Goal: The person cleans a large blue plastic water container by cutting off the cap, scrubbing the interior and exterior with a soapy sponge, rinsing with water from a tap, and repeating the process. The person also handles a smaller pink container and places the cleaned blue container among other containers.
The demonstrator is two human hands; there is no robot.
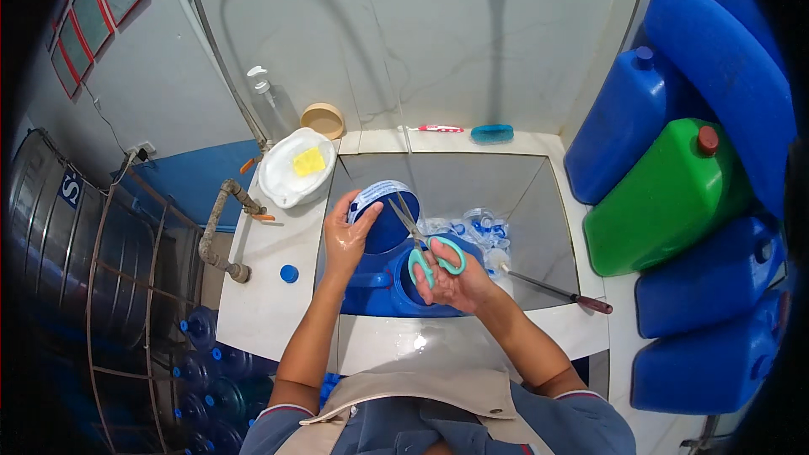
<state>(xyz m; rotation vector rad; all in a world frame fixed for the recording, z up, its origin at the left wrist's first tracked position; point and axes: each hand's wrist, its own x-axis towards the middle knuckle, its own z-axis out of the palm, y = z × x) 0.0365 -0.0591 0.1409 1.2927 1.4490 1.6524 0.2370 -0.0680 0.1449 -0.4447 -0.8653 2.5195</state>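
Observation:
My left hand [343, 240] grips a wide blue lid [386, 232] by its edge, holding it tilted so its hollow inside shows. A white printed label [381, 190] runs along the lid's rim. In my right hand [465, 286] is a pair of scissors [407, 217] with teal handles, the fingers through the loops. The blades are spread and meet the lid's rim near the label; whether they cut into it cannot be made out. Below both hands, a blue jug [379, 299] with a round open mouth lies in the sink [539, 227].
Clear and blue small caps [484, 232] lie in the sink beside a dark-handled rod [552, 288]. A white basin [274, 190] with a yellow sponge [308, 162] stands left. A brush [492, 134] lies on the back ledge. Blue and green jerrycans [666, 202] line the right side.

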